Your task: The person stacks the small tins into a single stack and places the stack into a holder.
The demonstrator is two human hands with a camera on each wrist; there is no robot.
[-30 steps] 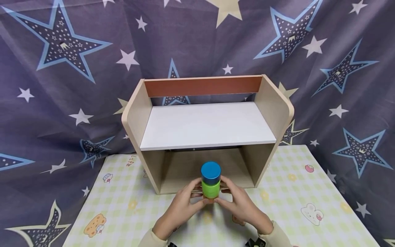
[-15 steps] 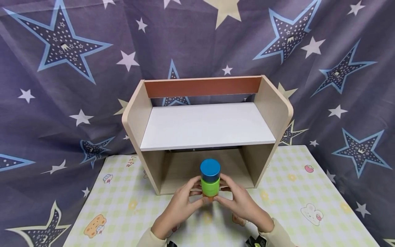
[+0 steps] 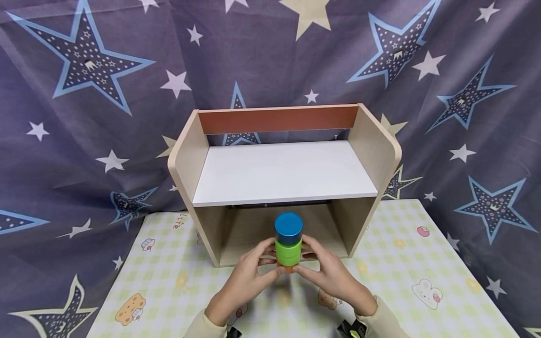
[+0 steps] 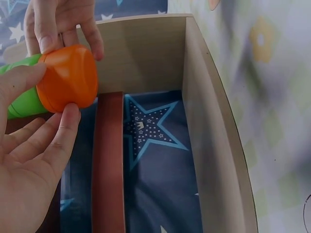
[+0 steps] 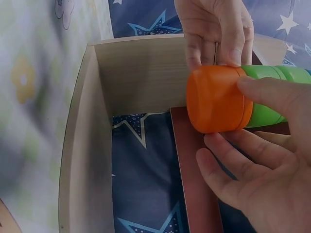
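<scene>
Both hands hold a small cylindrical container point(image 3: 289, 252) upright between them, in front of the shelf unit. It has a dark blue cap, a green ribbed middle and an orange base. My left hand point(image 3: 248, 277) grips it from the left and my right hand point(image 3: 327, 273) from the right, thumbs on the near side low down. In the left wrist view the orange base point(image 4: 68, 78) shows between thumb and fingers. The right wrist view has the same orange base point(image 5: 216, 99) pinched by the right thumb and fingers, while the left hand point(image 5: 218, 29) touches its far side.
A wooden two-level shelf unit point(image 3: 181, 155) with a white upper board point(image 3: 285, 171) and a reddish-brown back rail point(image 3: 279, 119) stands behind the hands. Under it lies a green-checked tablecloth point(image 3: 165, 281). Star-patterned dark cloth point(image 3: 139, 28) hangs behind and at both sides.
The container has risen slightly in the head view, and more of its orange base shows below the green. Both hands keep their hold and shift a little with it.
</scene>
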